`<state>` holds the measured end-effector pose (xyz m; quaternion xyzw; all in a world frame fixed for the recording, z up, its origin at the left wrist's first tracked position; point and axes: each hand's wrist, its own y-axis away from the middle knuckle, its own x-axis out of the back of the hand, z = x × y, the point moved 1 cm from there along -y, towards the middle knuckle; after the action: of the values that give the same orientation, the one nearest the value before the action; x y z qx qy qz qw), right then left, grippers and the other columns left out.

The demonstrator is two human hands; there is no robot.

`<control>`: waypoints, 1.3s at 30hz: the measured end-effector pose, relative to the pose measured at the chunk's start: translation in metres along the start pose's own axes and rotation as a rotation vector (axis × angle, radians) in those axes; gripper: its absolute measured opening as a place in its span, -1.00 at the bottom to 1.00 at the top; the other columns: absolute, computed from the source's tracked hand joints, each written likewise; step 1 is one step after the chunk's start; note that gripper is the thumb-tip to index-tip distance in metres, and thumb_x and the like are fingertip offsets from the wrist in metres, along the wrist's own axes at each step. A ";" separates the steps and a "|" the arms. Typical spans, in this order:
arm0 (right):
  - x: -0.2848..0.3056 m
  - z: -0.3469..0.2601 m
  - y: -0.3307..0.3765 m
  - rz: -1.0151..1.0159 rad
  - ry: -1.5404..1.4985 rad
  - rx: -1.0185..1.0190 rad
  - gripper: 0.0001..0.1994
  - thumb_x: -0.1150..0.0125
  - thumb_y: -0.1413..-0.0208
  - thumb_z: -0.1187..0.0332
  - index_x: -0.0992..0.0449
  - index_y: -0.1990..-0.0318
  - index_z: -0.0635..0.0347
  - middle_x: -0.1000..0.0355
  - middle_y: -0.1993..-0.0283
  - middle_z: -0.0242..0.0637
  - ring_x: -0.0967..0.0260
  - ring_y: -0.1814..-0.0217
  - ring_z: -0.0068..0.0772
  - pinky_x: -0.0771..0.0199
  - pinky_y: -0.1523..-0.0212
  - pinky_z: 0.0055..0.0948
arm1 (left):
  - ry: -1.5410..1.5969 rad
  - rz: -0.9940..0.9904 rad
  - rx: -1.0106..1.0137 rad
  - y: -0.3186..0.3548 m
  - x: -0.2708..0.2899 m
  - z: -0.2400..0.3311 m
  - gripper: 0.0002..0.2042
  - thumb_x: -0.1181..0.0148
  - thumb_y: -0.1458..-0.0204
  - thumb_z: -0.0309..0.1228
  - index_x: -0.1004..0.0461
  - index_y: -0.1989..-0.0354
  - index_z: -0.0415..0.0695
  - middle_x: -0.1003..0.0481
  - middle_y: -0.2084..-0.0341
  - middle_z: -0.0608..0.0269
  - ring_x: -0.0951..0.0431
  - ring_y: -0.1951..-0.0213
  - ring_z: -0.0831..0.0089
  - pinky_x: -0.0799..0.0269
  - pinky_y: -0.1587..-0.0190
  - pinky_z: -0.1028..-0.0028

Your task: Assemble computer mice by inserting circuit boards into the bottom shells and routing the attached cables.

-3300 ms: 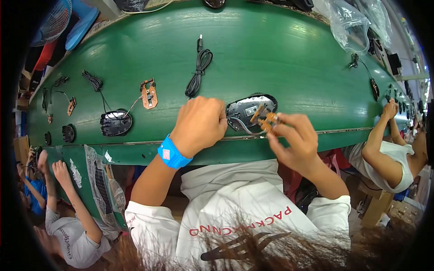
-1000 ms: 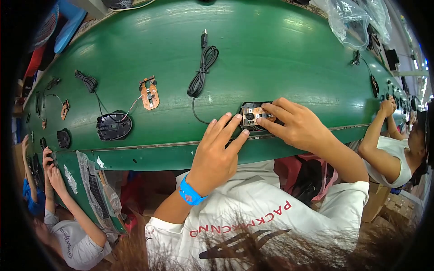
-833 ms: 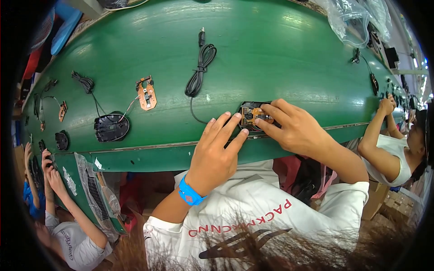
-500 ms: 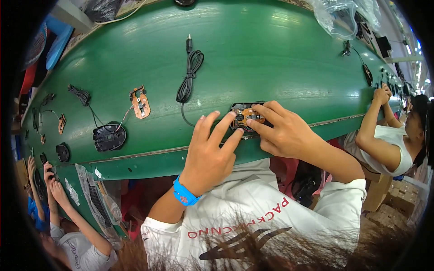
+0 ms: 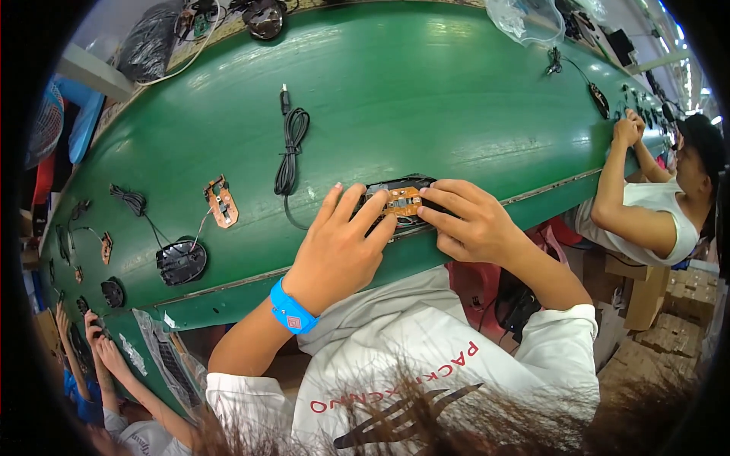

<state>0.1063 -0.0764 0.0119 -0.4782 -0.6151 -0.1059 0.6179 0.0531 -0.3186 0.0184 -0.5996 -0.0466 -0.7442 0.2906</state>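
fan [image 5: 46,121] far left; black plastic bag [image 5: 148,47] upper left; cardboard boxes [image 5: 672,336] lower right.

A long green bench [image 5: 426,91] spans the room, curving through the lens, its glossy surface catching pale reflections. At the left stand a fan [image 5: 43,125], a blue panel [image 5: 82,121] and a pale post [image 5: 95,70]. A red seat [image 5: 470,287] shows below the bench's near edge. Brown boxes [image 5: 669,330] sit at the lower right; bright lights [image 5: 688,76] line the upper right.

Left fingers [image 5: 370,211], right fingers [image 5: 444,222] at 1 brown board [image 5: 403,203] in black shell [image 5: 386,185].
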 end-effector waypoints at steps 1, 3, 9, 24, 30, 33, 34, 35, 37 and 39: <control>0.000 0.000 0.000 0.004 -0.003 0.000 -0.58 -0.27 0.22 0.51 -0.58 0.07 0.27 -0.51 -0.06 -0.07 -0.51 -0.05 0.03 -0.61 -0.03 -0.11 | -0.011 -0.007 -0.011 0.000 0.001 -0.001 -0.53 -0.26 0.19 -0.56 -0.52 -0.02 -0.10 -0.39 -0.17 0.06 -0.35 -0.22 -0.04 -0.25 -0.32 -0.07; -0.001 0.001 0.001 0.011 -0.002 0.000 -0.57 -0.27 0.23 0.50 -0.58 0.07 0.27 -0.51 -0.06 -0.07 -0.51 -0.04 0.02 -0.61 -0.03 -0.11 | -0.019 -0.017 -0.025 -0.003 0.001 -0.003 -0.54 -0.26 0.19 -0.55 -0.52 -0.01 -0.10 -0.39 -0.17 0.06 -0.35 -0.21 -0.04 -0.26 -0.32 -0.06; -0.001 0.004 -0.002 0.016 0.013 0.033 -0.55 -0.28 0.26 0.48 -0.57 0.07 0.27 -0.51 -0.03 -0.08 -0.52 -0.01 -0.01 -0.61 0.00 -0.11 | -0.037 -0.033 -0.068 -0.007 0.004 -0.004 -0.55 -0.29 0.20 -0.50 -0.53 0.00 -0.11 -0.39 -0.17 0.06 -0.37 -0.18 -0.05 -0.30 -0.28 -0.05; 0.009 0.013 -0.012 -0.024 -0.124 0.001 -0.49 -0.27 0.31 0.46 -0.58 0.03 0.16 -0.49 0.04 -0.17 -0.48 0.06 -0.08 -0.56 0.06 -0.13 | -0.018 -0.033 -0.109 -0.011 0.006 -0.009 -0.55 -0.30 0.21 -0.47 -0.53 0.03 -0.11 -0.41 -0.14 0.06 -0.39 -0.14 -0.04 -0.32 -0.24 -0.03; 0.015 0.007 -0.017 -0.088 -0.088 -0.046 -0.51 -0.29 0.30 0.44 -0.60 0.04 0.12 -0.50 0.01 -0.19 -0.47 0.00 -0.07 -0.55 0.04 -0.11 | -0.003 -0.051 -0.158 -0.015 0.012 -0.016 -0.56 -0.30 0.22 -0.48 -0.53 0.04 -0.11 -0.41 -0.12 0.06 -0.40 -0.11 -0.03 -0.35 -0.19 -0.01; 0.016 0.004 -0.017 -0.059 -0.164 -0.084 -0.53 -0.30 0.29 0.43 -0.60 0.06 0.14 -0.50 -0.02 -0.20 -0.46 -0.05 -0.06 -0.54 0.01 -0.10 | 0.005 -0.039 -0.162 -0.011 0.012 -0.016 -0.55 -0.30 0.22 -0.48 -0.52 0.03 -0.11 -0.41 -0.12 0.06 -0.40 -0.11 -0.03 -0.35 -0.18 -0.01; 0.016 0.001 -0.017 -0.060 -0.160 -0.086 -0.53 -0.30 0.29 0.43 -0.60 0.06 0.14 -0.50 -0.02 -0.20 -0.46 -0.05 -0.06 -0.54 0.01 -0.10 | 0.007 -0.031 -0.156 -0.010 0.011 -0.016 -0.55 -0.30 0.22 -0.49 -0.52 0.03 -0.11 -0.41 -0.12 0.06 -0.40 -0.11 -0.03 -0.35 -0.18 0.00; 0.016 -0.004 -0.018 -0.060 -0.186 -0.088 -0.56 -0.30 0.27 0.43 -0.59 0.09 0.15 -0.49 -0.02 -0.21 -0.45 -0.04 -0.08 -0.53 0.00 -0.10 | 0.009 -0.029 -0.159 -0.011 0.012 -0.016 -0.55 -0.30 0.22 -0.49 -0.52 0.03 -0.11 -0.41 -0.12 0.06 -0.40 -0.11 -0.03 -0.35 -0.18 0.00; 0.017 -0.011 -0.020 -0.060 -0.240 -0.090 -0.63 -0.30 0.24 0.43 -0.58 0.15 0.18 -0.48 -0.02 -0.22 -0.43 -0.04 -0.11 -0.51 -0.01 -0.11 | 0.013 -0.028 -0.157 -0.011 0.013 -0.016 -0.54 -0.30 0.22 -0.49 -0.52 0.02 -0.11 -0.41 -0.12 0.06 -0.40 -0.11 -0.03 -0.35 -0.18 0.00; 0.017 -0.011 -0.022 -0.054 -0.239 -0.093 -0.64 -0.30 0.24 0.43 -0.57 0.16 0.20 -0.47 0.01 -0.22 -0.43 -0.03 -0.10 -0.51 0.00 -0.11 | 0.016 -0.028 -0.154 -0.011 0.013 -0.017 -0.54 -0.29 0.22 -0.49 -0.52 0.02 -0.11 -0.41 -0.12 0.07 -0.40 -0.11 -0.03 -0.35 -0.18 0.00</control>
<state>0.1015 -0.0877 0.0393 -0.4988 -0.6915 -0.0929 0.5142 0.0311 -0.3214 0.0290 -0.6136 0.0048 -0.7543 0.2334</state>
